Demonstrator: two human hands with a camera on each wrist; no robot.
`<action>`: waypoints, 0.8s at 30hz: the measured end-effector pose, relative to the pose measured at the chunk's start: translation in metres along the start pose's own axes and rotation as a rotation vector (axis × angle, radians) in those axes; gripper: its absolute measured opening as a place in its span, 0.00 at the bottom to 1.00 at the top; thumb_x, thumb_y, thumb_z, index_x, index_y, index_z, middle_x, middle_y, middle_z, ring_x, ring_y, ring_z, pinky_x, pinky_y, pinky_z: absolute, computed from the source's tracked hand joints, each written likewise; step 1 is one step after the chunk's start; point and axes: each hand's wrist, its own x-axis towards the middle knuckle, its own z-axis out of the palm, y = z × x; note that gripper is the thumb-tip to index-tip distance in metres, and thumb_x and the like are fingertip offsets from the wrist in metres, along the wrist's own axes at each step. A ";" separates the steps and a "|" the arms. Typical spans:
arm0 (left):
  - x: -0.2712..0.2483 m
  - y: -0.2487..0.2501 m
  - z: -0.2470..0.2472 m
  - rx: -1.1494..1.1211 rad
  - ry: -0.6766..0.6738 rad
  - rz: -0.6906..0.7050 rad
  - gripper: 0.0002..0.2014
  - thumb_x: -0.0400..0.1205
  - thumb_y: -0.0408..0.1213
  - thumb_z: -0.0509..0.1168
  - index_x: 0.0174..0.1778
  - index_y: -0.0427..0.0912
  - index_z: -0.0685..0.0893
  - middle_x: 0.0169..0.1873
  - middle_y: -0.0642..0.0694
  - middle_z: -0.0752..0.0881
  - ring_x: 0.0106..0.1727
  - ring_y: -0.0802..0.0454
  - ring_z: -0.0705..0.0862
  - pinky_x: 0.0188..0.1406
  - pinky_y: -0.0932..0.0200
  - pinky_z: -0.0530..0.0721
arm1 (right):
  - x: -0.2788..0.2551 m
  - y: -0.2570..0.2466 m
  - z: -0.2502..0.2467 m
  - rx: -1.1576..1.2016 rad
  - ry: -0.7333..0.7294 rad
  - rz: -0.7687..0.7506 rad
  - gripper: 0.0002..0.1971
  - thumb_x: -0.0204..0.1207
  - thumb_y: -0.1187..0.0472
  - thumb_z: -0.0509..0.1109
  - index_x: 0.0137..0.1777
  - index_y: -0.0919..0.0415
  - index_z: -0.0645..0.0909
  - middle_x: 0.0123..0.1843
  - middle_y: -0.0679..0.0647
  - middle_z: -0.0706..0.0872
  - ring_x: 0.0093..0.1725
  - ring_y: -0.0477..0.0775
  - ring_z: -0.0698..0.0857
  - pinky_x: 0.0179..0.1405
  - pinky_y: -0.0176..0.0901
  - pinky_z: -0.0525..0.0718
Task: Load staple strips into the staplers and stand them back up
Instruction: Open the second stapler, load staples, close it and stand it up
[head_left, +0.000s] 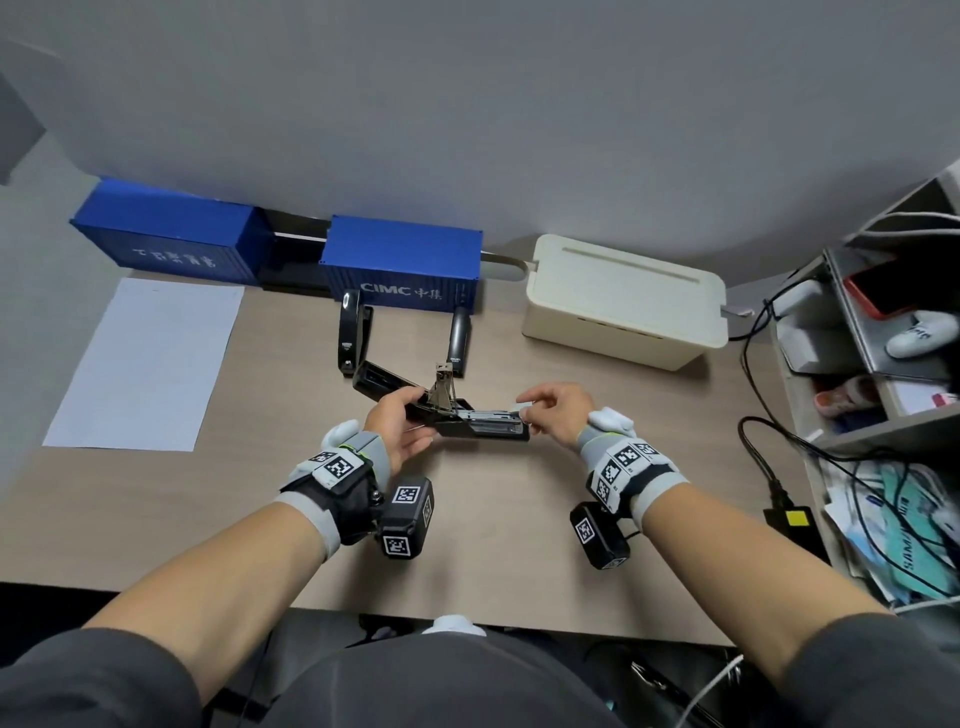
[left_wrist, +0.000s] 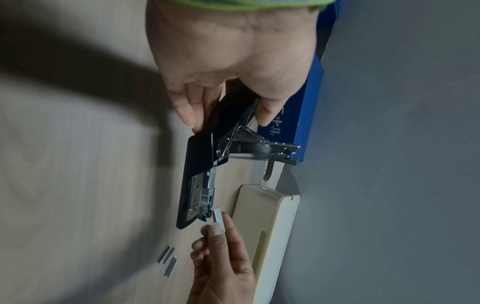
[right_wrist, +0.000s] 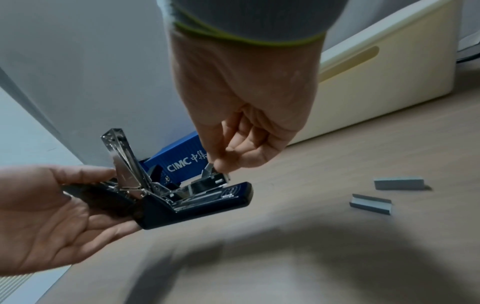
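Left hand (head_left: 397, 426) grips the rear half of the opened stapler (head_left: 467, 421), thumb on one side and fingers curled under the other, holding it just above the counter (head_left: 467, 545). Its black lid is swung back toward the blue container box (head_left: 402, 265), and a shiny metal pusher arm (right_wrist: 122, 156) stands up from the hinge, leaving the staple channel bare. At the channel's front end, the right hand (head_left: 558, 415) pinches a staple strip (left_wrist: 217, 216) between thumb and forefinger; the strip's tip is at the mouth of the channel, though whether it has entered cannot be told.

Two spare staple strips (right_wrist: 384, 193) lie on the counter on the right-hand side of the opened stapler, close together but apart from each other, one on its side and one with its open channel up. Two black staplers stand upright just in front of the blue container box: the left standing stapler (head_left: 350, 332) and the right standing stapler (head_left: 458, 338), both beyond the opened stapler.

A second blue box (head_left: 166, 234) sits further left along the wall from the first. A cream cable box (head_left: 623, 301) stands to the right of the blue container box, and a white sheet of paper (head_left: 145, 364) lies flat to its left on the counter.
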 end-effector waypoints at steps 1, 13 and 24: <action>0.000 0.001 0.000 -0.001 0.001 0.001 0.23 0.78 0.48 0.67 0.67 0.42 0.83 0.56 0.40 0.90 0.49 0.44 0.90 0.40 0.56 0.85 | 0.000 0.000 0.000 -0.033 0.008 0.000 0.09 0.69 0.68 0.75 0.42 0.51 0.88 0.21 0.44 0.84 0.26 0.47 0.84 0.40 0.39 0.85; -0.003 -0.001 0.000 0.000 -0.010 0.010 0.18 0.79 0.48 0.67 0.62 0.44 0.82 0.58 0.39 0.89 0.45 0.45 0.89 0.39 0.56 0.85 | 0.000 0.004 0.007 -0.147 -0.024 -0.013 0.07 0.70 0.62 0.75 0.44 0.48 0.90 0.27 0.44 0.81 0.30 0.47 0.80 0.37 0.36 0.78; -0.008 0.002 0.000 -0.013 -0.019 0.016 0.16 0.79 0.46 0.67 0.60 0.44 0.83 0.53 0.40 0.89 0.46 0.44 0.89 0.41 0.56 0.85 | -0.001 0.001 0.008 -0.159 0.010 -0.029 0.05 0.73 0.59 0.74 0.47 0.52 0.89 0.35 0.49 0.89 0.35 0.48 0.84 0.38 0.35 0.78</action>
